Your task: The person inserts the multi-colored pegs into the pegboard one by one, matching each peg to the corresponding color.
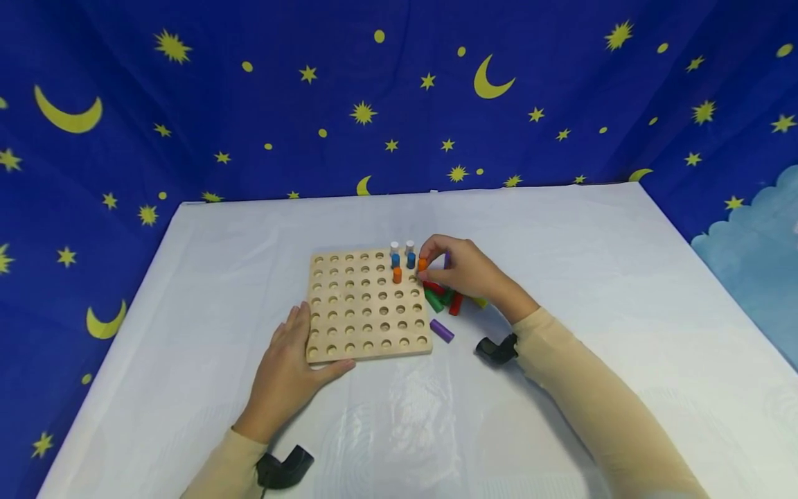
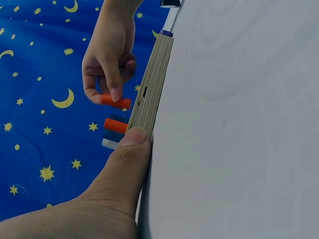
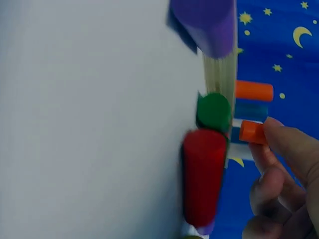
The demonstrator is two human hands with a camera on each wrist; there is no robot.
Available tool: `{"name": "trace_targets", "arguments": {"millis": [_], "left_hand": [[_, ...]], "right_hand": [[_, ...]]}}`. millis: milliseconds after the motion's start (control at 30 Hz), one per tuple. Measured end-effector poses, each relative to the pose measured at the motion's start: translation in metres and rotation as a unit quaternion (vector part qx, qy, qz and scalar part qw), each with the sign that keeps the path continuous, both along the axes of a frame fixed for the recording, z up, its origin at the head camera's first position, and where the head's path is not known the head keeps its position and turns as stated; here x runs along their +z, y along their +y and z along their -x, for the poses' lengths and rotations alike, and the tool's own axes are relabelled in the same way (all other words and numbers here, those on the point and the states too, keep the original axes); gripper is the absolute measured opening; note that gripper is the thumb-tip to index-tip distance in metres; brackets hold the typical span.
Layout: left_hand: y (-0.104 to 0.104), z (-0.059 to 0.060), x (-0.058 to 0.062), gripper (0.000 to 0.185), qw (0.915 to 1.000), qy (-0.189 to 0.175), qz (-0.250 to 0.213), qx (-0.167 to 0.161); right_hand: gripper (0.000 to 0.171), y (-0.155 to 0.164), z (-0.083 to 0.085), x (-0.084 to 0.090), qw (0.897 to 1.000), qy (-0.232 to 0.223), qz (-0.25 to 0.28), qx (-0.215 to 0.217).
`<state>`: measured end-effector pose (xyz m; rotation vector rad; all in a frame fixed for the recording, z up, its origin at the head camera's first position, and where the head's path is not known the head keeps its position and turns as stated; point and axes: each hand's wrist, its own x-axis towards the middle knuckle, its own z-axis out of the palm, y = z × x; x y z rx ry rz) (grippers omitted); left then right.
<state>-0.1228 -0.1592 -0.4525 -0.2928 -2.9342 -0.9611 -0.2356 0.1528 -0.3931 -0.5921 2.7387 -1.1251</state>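
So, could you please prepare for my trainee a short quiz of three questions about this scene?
1. What is the right hand pinching?
2. True or false: the left hand also holds a peg.
3. Which colour stands in the row of the wooden board nearest the starry cloth: A) blue, B) white, C) orange?

Key:
1. An orange peg.
2. False; it rests against the board.
3. B; two white pegs stand there.

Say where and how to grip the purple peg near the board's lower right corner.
Pinch the purple peg mid-length across its round sides, probably from above and right: it lies on its side, one end near the board, the other pointing away.
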Motion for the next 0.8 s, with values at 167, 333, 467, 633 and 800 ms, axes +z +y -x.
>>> {"name": "trace_targets", "arguments": {"millis": [167, 333, 467, 633, 800], "left_hand": [[0.000, 0.000, -0.001, 0.127, 0.9999, 0.010, 0.000, -0.002], [0.000, 0.001, -0.002, 0.128, 0.9999, 0.016, 0.002, -0.003], [-0.001, 0.002, -0.002, 0.128, 0.9997, 0.022, 0.002, -0.005], [-0.001, 0.002, -0.002, 0.128, 0.9998, 0.020, 0.002, -0.004], [-0.001, 0.001, -0.001, 0.128, 0.9999, 0.010, -0.003, -0.003]], "right_hand": [[0.023, -0.008, 0.001, -0.003, 1.000, 0.008, -0.001, -0.010], [0.021, -0.012, 0.002, -0.002, 1.000, 0.016, -0.021, -0.010], [0.020, -0.014, 0.001, 0.000, 0.999, 0.018, -0.034, -0.005], [0.019, -0.015, -0.001, 0.001, 0.999, 0.017, -0.045, 0.002], [0.018, -0.015, -0.001, 0.000, 0.998, 0.010, -0.059, 0.010]]}}
